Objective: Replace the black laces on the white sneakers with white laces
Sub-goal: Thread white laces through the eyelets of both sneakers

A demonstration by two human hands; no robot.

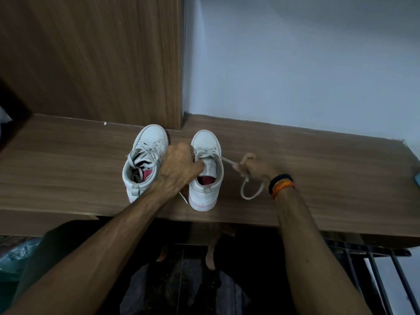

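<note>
Two white sneakers stand side by side on a wooden shelf (318,169), toes toward the wall. The left sneaker (145,160) carries a white lace, loose around its opening. My left hand (181,167) grips the tongue and collar of the right sneaker (205,178), thumb inside the opening. A white lace (227,160) runs taut from that shoe's upper eyelets to my right hand (254,167), which pinches it. The lace's slack hangs below that hand in a loop (251,193) on the shelf. No black lace shows.
A wooden cabinet side (102,60) rises behind the left sneaker; a pale wall (295,64) stands behind the right one. A teal object (417,178) sits at the shelf's right edge. Below the shelf are dark floor, my feet and a metal rack (375,269).
</note>
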